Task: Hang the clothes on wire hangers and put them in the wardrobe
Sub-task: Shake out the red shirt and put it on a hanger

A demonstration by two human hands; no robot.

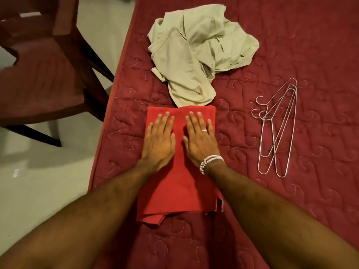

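Left hand (158,141) and right hand (201,141) press flat, fingers straight, on the folded red cloth (180,188) near wire hangers (276,131).

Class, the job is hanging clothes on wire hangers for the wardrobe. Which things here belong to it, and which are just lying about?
Belong to the job: red cloth under the left hand and right hand; crumpled pale green garment; wire hangers.

Just lying about: wooden chair; bed, only the surface underneath.
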